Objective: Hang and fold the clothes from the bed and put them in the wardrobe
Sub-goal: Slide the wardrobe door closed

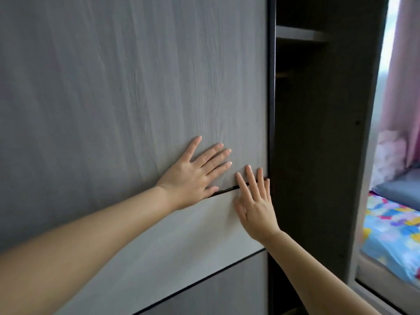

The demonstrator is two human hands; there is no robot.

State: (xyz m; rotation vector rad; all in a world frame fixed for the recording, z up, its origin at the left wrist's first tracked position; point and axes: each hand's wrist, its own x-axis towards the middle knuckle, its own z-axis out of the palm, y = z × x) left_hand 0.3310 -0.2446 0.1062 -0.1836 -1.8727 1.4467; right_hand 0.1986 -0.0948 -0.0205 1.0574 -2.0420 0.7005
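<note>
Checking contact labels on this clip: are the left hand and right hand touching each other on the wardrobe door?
Apart. The head view shows the left hand and right hand both flat on the wardrobe door, with a strip of door visible between them.

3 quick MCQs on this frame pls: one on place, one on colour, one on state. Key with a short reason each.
1. Where does the bed lie?
A. right of the wardrobe
B. left of the wardrobe
C. inside it

2. What colour is the curtain?
A. green
B. pink
C. black

3. How do the left hand and right hand meet the wardrobe door?
A. curled round a handle
B. off the door
C. flat, fingers straight

Key: 1 A, bedding shows past the wardrobe's right side. 2 B, pink cloth hangs by the window. 3 C, both palms lie flat on the panel, no grip on anything.
</note>
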